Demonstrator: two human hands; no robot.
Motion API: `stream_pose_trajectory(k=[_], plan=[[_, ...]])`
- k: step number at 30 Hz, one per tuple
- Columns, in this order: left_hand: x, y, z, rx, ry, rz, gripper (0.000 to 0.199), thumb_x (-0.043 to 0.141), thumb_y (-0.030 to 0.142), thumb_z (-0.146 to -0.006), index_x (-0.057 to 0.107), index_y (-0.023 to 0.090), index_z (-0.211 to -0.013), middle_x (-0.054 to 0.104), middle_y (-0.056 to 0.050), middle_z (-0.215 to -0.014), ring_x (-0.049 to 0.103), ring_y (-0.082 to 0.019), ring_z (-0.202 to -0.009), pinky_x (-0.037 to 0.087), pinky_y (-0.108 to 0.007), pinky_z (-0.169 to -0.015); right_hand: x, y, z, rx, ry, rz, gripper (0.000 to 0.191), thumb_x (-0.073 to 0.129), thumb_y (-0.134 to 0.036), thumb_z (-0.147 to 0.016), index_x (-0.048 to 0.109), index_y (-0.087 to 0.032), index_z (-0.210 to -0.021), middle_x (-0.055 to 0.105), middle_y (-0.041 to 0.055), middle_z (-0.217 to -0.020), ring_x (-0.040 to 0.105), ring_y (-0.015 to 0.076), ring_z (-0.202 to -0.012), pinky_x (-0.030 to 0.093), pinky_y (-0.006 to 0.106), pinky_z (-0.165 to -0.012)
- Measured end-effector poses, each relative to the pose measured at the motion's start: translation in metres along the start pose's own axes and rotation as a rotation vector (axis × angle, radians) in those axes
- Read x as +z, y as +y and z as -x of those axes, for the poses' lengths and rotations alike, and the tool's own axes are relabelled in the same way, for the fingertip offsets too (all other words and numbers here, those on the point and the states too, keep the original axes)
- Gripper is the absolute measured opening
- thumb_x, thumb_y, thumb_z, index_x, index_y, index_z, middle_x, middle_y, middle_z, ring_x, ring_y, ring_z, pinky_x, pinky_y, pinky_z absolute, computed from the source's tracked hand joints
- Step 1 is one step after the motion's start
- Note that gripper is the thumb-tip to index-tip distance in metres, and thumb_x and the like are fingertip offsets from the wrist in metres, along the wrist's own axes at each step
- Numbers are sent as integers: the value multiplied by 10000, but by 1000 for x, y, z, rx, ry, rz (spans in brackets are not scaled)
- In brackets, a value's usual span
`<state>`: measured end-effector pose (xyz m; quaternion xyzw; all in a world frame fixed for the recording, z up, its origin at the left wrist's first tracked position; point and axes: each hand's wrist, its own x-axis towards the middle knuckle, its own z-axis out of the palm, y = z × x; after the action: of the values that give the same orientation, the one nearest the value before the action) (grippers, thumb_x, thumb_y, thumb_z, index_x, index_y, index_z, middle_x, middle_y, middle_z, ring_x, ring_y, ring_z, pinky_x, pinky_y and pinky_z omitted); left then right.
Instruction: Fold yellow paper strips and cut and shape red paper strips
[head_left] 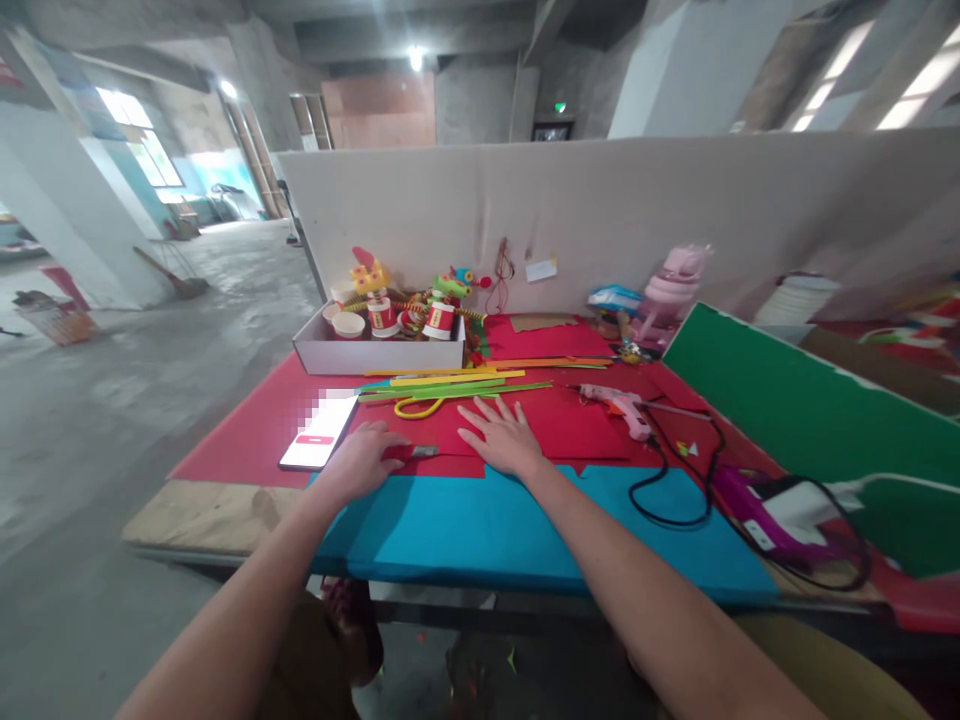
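My left hand (363, 462) rests on the red sheet with its fingers curled round the red handle of a utility knife (424, 452), whose grey end points right. Just left of it lies a phone (321, 430) with a lit screen. My right hand (501, 436) lies flat on the red sheet (577, 425), fingers spread, holding nothing. Behind both hands are green and yellow strips (457, 388) and yellow-handled scissors (418, 407), partly covered by the strips. A pink glue gun (621, 408) lies to the right of my right hand.
A white box (379, 356) with paper-cup figures stands at the back left. Blue sheeting (450, 525) covers the front edge. At the right are a purple power strip (765, 520), black cable and a green board (810, 430). A grey partition rises behind.
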<state>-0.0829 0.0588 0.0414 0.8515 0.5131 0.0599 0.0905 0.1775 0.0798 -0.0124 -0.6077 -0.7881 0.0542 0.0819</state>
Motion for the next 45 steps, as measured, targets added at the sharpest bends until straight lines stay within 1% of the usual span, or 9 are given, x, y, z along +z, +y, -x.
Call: stream_pose_trajectory(k=[4, 20, 26, 29, 32, 35, 37, 39, 45], plan=[[1, 3, -1, -1, -10, 2, 337, 573, 250, -824, 677, 230, -1143, 644, -84, -1089, 568, -249, -1062, 449, -332, -907, 0, 0, 0, 0, -7, 4, 629, 130, -687, -901, 221, -438, -1471, 180, -46, -1579, 104, 338, -1443, 48, 572, -1133], [2, 14, 1, -11, 0, -36, 348, 584, 290, -821, 680, 241, -1152, 638, -89, -993, 586, -252, -993, 461, -320, -843, 0, 2, 0, 0, -6, -6, 631, 135, -689, -898, 234, -438, -1469, 185, -45, -1579, 105, 341, -1443, 50, 570, -1134], [-1, 2, -2, -46, 23, -66, 354, 587, 295, -814, 679, 288, -1155, 647, -79, -1032, 590, -260, -1017, 465, -322, -848, 5, -22, -14, 71, -17, -26, 653, 131, -689, -898, 227, -409, -1480, 172, -20, -1583, 97, 348, -1442, 38, 563, -1131], [0, -4, -6, -47, 23, -75, 360, 596, 305, -808, 679, 295, -1159, 652, -78, -1026, 591, -264, -1018, 468, -320, -844, 2, -32, -21, 87, -34, -54, 654, 147, -676, -907, 237, -384, -1485, 177, -5, -1582, 108, 351, -1440, 57, 558, -1132], [2, -7, -8, -36, 25, -68, 363, 593, 314, -814, 677, 292, -1167, 654, -80, -1022, 588, -267, -1019, 469, -321, -839, -11, -20, -15, 36, -7, -83, 615, 144, -601, -944, 272, -338, -1485, 203, 3, -1575, 145, 326, -1438, 112, 510, -1145], [4, -8, -7, -24, 28, -66, 366, 573, 309, -830, 670, 276, -1180, 652, -87, -1040, 584, -266, -1016, 460, -331, -849, -23, 10, 3, -114, 28, -64, 543, 161, -504, -978, 349, -329, -1457, 243, -20, -1561, 160, 269, -1443, 120, 455, -1159], [4, -8, -6, -22, 28, -67, 365, 558, 316, -841, 666, 273, -1187, 648, -91, -1035, 584, -262, -999, 457, -332, -836, -26, 30, 16, -157, 6, -37, 507, 188, -490, -981, 368, -367, -1439, 240, -46, -1558, 156, 260, -1445, 105, 472, -1161], [4, -7, -4, -31, 22, -65, 361, 548, 326, -848, 663, 286, -1188, 643, -88, -1007, 586, -259, -976, 457, -326, -806, -24, 43, 24, -147, -22, -22, 501, 201, -517, -974, 357, -398, -1435, 243, -62, -1555, 153, 270, -1444, 104, 497, -1158], [2, -3, 0, -9, -10, -62, 401, 486, 242, -861, 627, 273, -1235, 637, -96, -992, 588, -249, -952, 459, -321, -787, -12, 50, 26, -129, -10, -25, 525, 185, -586, -955, 315, -435, -1441, 254, -72, -1551, 171, 288, -1438, 104, 517, -1156]])
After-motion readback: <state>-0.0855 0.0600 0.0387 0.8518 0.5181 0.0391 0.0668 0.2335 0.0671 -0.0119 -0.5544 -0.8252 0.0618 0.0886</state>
